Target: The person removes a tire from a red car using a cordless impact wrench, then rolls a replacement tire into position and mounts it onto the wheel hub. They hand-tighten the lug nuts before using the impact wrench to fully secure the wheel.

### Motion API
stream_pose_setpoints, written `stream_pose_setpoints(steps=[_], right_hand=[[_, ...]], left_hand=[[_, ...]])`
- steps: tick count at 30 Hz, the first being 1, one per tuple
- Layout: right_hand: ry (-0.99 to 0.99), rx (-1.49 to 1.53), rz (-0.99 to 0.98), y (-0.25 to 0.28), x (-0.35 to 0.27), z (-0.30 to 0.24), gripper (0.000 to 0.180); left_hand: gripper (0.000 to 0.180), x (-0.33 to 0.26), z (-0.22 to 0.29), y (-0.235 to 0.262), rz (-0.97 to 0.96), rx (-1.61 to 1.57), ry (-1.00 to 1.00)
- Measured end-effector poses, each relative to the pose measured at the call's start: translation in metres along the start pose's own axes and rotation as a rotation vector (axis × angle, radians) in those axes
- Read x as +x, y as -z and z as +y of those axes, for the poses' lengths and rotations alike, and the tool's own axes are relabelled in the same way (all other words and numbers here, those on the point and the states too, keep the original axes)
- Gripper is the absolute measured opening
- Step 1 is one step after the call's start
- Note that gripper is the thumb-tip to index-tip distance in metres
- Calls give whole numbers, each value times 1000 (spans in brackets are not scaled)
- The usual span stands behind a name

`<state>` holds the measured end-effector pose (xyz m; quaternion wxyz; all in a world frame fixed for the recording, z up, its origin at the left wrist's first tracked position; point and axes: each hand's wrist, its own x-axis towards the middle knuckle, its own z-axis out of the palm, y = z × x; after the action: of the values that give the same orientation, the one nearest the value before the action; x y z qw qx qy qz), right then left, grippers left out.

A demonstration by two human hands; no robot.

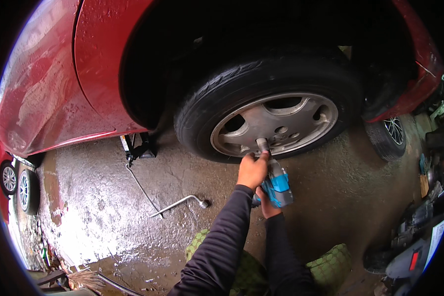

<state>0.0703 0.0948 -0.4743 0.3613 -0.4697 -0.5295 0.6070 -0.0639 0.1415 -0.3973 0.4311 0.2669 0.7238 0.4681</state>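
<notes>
A blue and grey cordless impact wrench [280, 184] is held in front of a silver alloy wheel [254, 120] with a black tyre [196, 116]. Its socket [262, 144] meets the wheel near the lug holes; whether it sits on a nut is hidden. My left hand [253, 171] is closed around the tool's nose, just behind the socket. Lower down, my right hand [268, 204] wraps the handle, its fingers partly covered by the tool. The wheel stands in the arch of a red car [102, 54].
A jack [139, 146] stands under the car's sill, with a hooked rod [142, 185] running from it. An L-shaped lug wrench [181, 200] lies on the wet floor. Loose wheels [29, 192] stand far left, another wheel [386, 140] at right. Dark parts [404, 237] crowd the right edge.
</notes>
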Motion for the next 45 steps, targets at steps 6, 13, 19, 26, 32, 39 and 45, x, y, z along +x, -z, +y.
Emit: stream_pose_setpoints(steps=[6, 13, 19, 26, 32, 39, 45], right_hand=[[130, -190, -231, 96, -16, -38, 31], [-211, -1211, -222, 101, -41, -138, 38], [263, -469, 198, 123, -28, -94, 33], [140, -89, 350, 81, 1, -74, 23], [101, 561, 307, 41, 24, -33, 45], [-27, 881, 188, 29, 19, -42, 40], [486, -720, 376, 90, 36, -36, 32]], left_hand=[[40, 6, 19, 12, 387, -391, 46], [33, 2, 22, 9, 355, -444, 115], [47, -17, 27, -17, -308, -208, 163], [58, -38, 37, -39, -627, -330, -101], [63, -45, 36, -45, -474, -299, -161], [55, -41, 33, -45, -213, -238, -205], [49, -58, 51, -48, -248, -230, -160]])
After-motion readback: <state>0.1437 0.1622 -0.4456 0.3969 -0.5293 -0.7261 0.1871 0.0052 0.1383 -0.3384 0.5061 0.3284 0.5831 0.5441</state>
